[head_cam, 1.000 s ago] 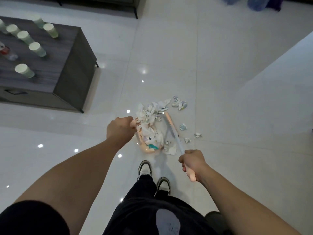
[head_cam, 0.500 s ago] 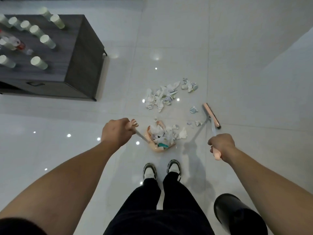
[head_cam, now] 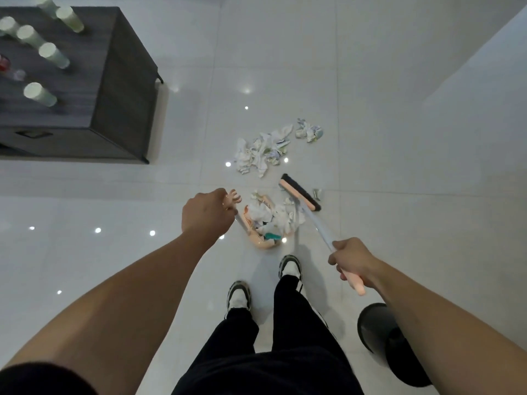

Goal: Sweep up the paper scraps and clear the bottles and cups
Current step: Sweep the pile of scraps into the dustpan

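A pink dustpan (head_cam: 258,241) full of crumpled paper sits on the white floor just ahead of my shoes. My left hand (head_cam: 209,213) grips the top of its long handle. My right hand (head_cam: 350,259) holds the pink-ended handle of a broom, whose pink and black head (head_cam: 300,192) rests on the floor to the right of the pan. A pile of paper scraps (head_cam: 263,151) lies further ahead, with a smaller clump (head_cam: 308,131) to its right. Several pale green paper cups (head_cam: 52,55) stand on the dark table (head_cam: 119,81) at upper left, beside a clear bottle (head_cam: 11,70) with a red label.
A black round bin (head_cam: 376,329) stands on the floor at lower right, partly behind my right forearm. A single scrap (head_cam: 317,193) lies just right of the broom head. A white wall rises along the right side.
The dustpan was pulled back from the pile toward my feet. The broom swung out to the right, then its head came back in close to the pan's right side.
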Tool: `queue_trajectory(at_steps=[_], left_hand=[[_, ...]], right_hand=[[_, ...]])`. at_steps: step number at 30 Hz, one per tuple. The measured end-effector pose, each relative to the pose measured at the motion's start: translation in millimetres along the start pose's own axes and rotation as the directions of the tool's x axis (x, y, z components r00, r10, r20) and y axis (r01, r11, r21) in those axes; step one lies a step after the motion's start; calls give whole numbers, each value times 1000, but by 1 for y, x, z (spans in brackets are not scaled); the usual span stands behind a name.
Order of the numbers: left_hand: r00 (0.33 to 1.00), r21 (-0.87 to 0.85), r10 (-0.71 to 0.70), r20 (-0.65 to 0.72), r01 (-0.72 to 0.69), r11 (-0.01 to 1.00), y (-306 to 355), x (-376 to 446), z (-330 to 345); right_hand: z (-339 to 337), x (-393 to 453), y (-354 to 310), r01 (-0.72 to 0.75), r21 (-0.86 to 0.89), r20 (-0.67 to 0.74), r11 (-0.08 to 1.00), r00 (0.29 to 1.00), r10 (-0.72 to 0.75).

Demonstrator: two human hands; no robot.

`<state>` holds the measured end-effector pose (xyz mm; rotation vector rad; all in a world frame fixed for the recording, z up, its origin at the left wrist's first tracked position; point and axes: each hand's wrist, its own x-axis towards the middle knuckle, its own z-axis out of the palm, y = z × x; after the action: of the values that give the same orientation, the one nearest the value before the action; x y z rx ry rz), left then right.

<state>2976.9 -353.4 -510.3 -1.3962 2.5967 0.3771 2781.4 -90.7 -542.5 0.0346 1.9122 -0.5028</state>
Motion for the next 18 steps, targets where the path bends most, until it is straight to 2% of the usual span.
queue_trajectory(at_steps=[8,12,18], left_hand=[[997,-65,69,-46,-72,995,-16,-18,8],[994,-115,94,-59,-100,988,-31,-27,8],[998,-147,36,-49,-43,988,-53,-34,1]], right_hand=[[61,-58,6,-54,203,24,978,998,50],[62,-77,10,-44,258,-33,965,998,55],[51,-84,9,27,325,-134,945,991,18]])
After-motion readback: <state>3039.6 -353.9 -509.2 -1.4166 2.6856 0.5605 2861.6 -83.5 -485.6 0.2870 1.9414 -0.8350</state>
